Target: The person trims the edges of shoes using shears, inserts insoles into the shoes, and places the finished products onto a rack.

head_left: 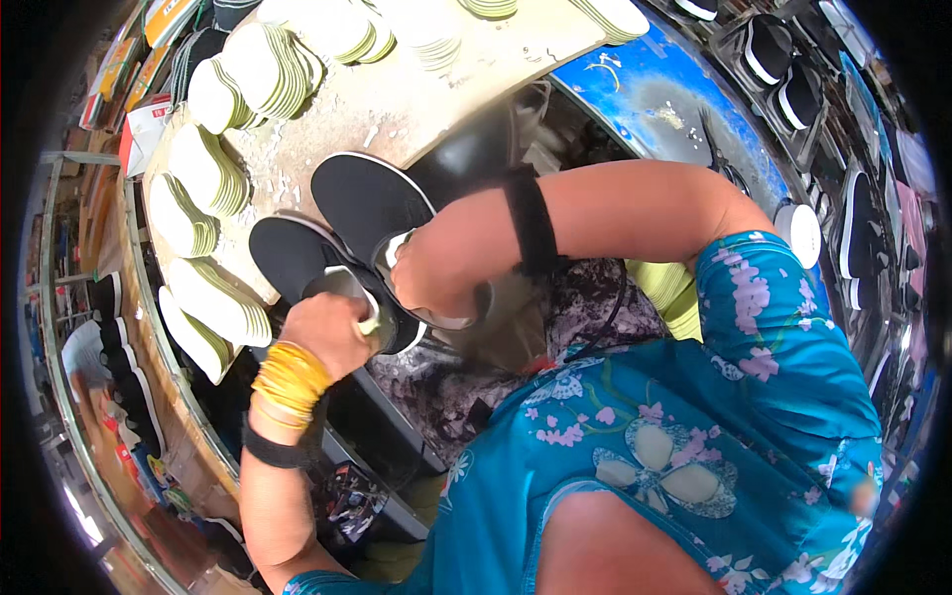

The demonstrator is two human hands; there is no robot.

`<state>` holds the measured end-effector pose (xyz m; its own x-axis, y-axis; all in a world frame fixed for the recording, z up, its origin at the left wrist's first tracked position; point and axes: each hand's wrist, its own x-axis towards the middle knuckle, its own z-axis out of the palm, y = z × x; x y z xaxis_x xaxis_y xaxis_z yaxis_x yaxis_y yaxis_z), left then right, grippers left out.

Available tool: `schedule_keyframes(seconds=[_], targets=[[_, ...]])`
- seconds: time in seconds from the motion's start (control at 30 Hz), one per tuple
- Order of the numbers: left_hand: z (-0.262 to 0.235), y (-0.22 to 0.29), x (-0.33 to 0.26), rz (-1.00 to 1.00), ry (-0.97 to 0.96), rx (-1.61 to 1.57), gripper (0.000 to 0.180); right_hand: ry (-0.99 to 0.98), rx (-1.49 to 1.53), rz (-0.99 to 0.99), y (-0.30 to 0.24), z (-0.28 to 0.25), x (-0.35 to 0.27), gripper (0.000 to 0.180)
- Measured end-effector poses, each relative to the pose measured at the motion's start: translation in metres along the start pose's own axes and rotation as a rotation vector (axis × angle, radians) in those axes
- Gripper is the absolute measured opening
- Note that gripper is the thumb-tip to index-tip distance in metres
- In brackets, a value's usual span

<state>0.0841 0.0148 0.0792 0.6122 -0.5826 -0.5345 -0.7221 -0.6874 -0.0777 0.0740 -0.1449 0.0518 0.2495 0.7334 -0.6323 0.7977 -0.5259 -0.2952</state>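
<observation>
Two black slip-on shoes with white sole edges lie side by side over the table's near edge, toes pointing away to the left. My left hand [329,335] is closed at the opening of the left shoe [288,250], its fingers on the pale lining near the heel. Into the opening of the right shoe [362,198] reaches my right hand [436,266], its fingers curled and partly hidden by the shoe and the back of the hand. Whether either hand also pinches an insole inside I cannot tell.
Stacks of pale yellow-green insoles [268,74] line the worktable [416,109], with white scraps scattered about. A blue surface [645,89] adjoins on the right, with a white round lid [797,235] near my elbow. Racks of black shoes [769,50] stand at both sides.
</observation>
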Motion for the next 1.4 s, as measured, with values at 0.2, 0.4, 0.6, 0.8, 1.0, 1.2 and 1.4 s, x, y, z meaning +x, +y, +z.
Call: schedule_keyframes(seconds=[0.2, 0.4, 0.6, 0.8, 1.0, 1.2, 1.4], targets=[[0.038, 0.009, 0.006, -0.205, -0.323, 0.228, 0.016, 0.271, -0.038, 0.115, -0.008, 0.03, 0.016, 0.045], [0.036, -0.009, -0.007, -0.283, -0.146, -0.084, 0.017, 0.643, -0.208, 0.264, -0.023, 0.043, 0.015, 0.028], [0.023, -0.027, -0.014, 0.006, -0.219, -0.83, 0.055, 0.524, -0.249, 0.415, -0.023, 0.043, 0.008, 0.037], [0.046, 0.002, -0.009, -0.34, -0.009, -0.14, 0.083, 0.523, -0.317, 0.472, -0.034, 0.035, 0.021, 0.039], [0.049, -0.004, -0.005, -0.18, 0.264, -0.087, 0.048, 0.387, -0.138, 0.414, -0.02, 0.026, 0.027, 0.065], [0.015, 0.015, -0.04, -0.218, 0.899, -0.097, 0.021, 1.013, 0.497, 0.082, -0.022, 0.041, -0.099, 0.031], [0.039, -0.022, -0.031, -0.132, 0.89, 0.019, 0.013, 0.841, 0.331, 1.285, 0.005, 0.176, -0.187, 0.04]])
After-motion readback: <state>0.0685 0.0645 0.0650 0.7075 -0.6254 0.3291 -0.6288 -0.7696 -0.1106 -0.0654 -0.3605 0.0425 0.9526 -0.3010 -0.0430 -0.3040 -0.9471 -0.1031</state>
